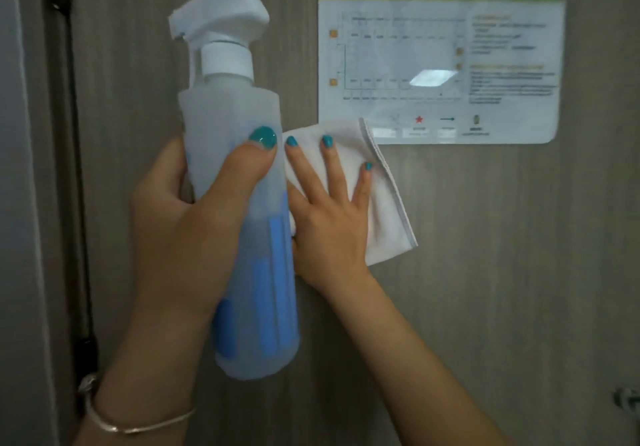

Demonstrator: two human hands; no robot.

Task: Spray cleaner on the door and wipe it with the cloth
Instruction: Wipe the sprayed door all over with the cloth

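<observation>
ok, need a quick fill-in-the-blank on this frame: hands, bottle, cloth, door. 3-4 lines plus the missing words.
1. The left hand grips the spray ____.
2. The right hand presses a white ____ flat against the door.
3. The cloth's top corner overlaps the lower left corner of the laminated ____ stuck to the door.
4. A thin ____ circles the left wrist.

Missing words: bottle; cloth; notice; bracelet.

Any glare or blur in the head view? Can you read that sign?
Head view: dim and soft overall; a bright glare patch sits on the sign, its text too blurred to read; the bottle and cloth are clear enough.
</observation>
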